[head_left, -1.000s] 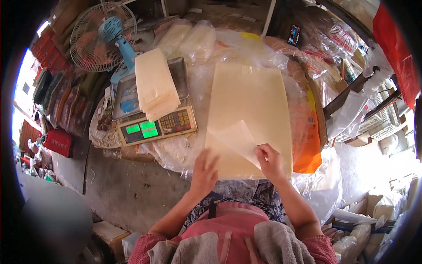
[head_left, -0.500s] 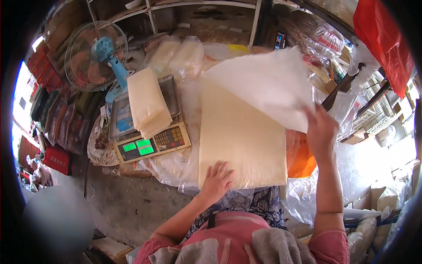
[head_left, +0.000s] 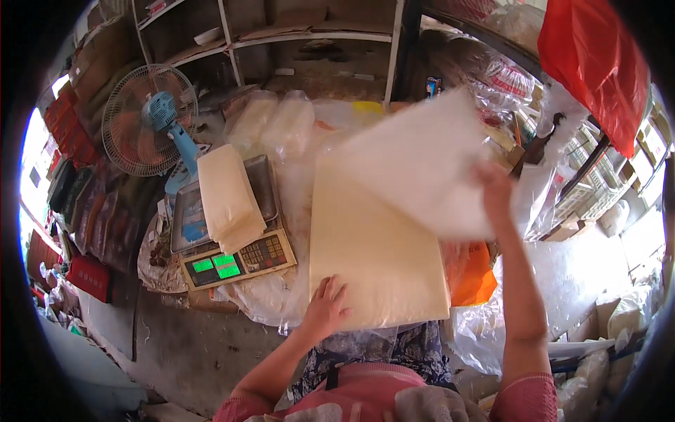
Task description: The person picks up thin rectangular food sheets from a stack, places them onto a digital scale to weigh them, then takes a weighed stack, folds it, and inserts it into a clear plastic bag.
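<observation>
A thick stack of cream-coloured sheets (head_left: 373,260) lies in front of me on clear plastic. My left hand (head_left: 327,307) rests flat on its near left corner, fingers spread. My right hand (head_left: 494,188) is raised to the right and grips the edge of a single thin pale sheet (head_left: 422,165), which hangs blurred in the air above the stack's far right part. To the left, a digital scale (head_left: 235,257) with green displays carries a smaller folded pile of the same sheets (head_left: 228,200) on its metal pan.
A blue desk fan (head_left: 148,119) stands at the back left. Shelves (head_left: 295,35) run along the back. Clear plastic bags (head_left: 274,123) lie behind the scale. An orange bag (head_left: 474,274) sits right of the stack, a red bag (head_left: 594,63) hangs top right.
My right hand has peeled one sheet off the top of the stack and swung it up and to the right. My left hand has stayed on the stack's near edge.
</observation>
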The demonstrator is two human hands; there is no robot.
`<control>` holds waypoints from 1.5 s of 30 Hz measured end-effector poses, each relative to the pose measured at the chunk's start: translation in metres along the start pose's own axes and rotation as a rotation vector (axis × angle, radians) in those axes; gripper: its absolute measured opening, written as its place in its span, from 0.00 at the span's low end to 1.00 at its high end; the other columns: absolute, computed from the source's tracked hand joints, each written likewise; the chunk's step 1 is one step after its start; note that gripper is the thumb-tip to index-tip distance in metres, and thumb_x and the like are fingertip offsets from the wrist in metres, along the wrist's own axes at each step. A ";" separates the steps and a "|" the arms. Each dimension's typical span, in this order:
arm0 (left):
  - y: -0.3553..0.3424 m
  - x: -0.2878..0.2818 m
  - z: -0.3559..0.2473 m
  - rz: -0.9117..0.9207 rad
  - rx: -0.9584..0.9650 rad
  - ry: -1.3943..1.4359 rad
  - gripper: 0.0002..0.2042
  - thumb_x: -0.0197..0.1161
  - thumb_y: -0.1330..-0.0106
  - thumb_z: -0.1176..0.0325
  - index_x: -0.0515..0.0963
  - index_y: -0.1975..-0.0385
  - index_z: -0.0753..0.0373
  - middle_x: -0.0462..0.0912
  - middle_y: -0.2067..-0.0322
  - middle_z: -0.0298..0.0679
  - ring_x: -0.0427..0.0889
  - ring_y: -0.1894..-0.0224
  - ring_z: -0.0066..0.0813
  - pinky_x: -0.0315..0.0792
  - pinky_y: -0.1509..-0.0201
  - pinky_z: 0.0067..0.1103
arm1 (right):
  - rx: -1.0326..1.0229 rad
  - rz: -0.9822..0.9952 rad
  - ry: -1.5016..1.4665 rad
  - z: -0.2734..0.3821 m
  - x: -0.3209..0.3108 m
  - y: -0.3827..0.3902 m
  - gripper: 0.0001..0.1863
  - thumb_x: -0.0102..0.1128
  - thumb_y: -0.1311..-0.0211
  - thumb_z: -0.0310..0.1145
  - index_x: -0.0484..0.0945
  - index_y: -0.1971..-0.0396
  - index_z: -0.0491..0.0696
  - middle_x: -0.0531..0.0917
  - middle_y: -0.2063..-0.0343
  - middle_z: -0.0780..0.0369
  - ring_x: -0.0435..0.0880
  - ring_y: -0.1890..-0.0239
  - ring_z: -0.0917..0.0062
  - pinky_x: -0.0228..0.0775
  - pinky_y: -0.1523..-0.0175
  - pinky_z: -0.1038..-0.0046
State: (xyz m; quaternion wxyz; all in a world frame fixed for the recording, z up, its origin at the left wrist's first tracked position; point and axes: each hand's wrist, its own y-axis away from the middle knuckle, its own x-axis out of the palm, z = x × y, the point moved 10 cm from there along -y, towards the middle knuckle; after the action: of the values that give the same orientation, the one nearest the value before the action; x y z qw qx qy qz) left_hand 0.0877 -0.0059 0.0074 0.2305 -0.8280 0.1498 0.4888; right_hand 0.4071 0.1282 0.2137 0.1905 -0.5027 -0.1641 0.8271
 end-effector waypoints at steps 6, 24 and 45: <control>0.006 0.001 0.005 -0.016 0.000 -0.019 0.30 0.65 0.44 0.59 0.66 0.43 0.65 0.58 0.38 0.56 0.60 0.37 0.57 0.63 0.38 0.40 | -0.507 -0.248 0.026 0.140 -0.096 0.059 0.11 0.52 0.39 0.26 0.79 0.58 0.45 0.82 0.62 0.55 0.83 0.65 0.63 0.76 0.64 0.69; 0.015 -0.033 0.057 -0.094 -0.051 0.925 0.13 0.56 0.44 0.81 0.79 0.58 0.66 0.82 0.59 0.43 0.79 0.52 0.38 0.69 0.43 0.32 | -0.154 0.689 -0.491 -0.016 0.037 0.167 0.21 0.51 0.47 0.17 0.77 0.51 0.45 0.81 0.52 0.58 0.76 0.44 0.67 0.65 0.39 0.72; -0.048 0.001 0.026 0.071 -0.057 -0.158 0.30 0.62 0.41 0.50 0.66 0.40 0.54 0.60 0.36 0.44 0.55 0.32 0.43 0.50 0.34 0.50 | 0.382 0.325 -0.308 -0.090 0.139 0.165 0.25 0.59 0.50 0.35 0.73 0.50 0.43 0.82 0.62 0.51 0.82 0.64 0.57 0.73 0.56 0.64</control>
State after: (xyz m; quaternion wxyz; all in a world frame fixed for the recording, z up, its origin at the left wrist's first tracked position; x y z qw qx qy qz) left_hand 0.0917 0.0491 0.0067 0.2006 -0.7872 0.1466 0.5644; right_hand 0.4040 0.0581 -0.0097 0.1196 -0.3459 0.0504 0.9293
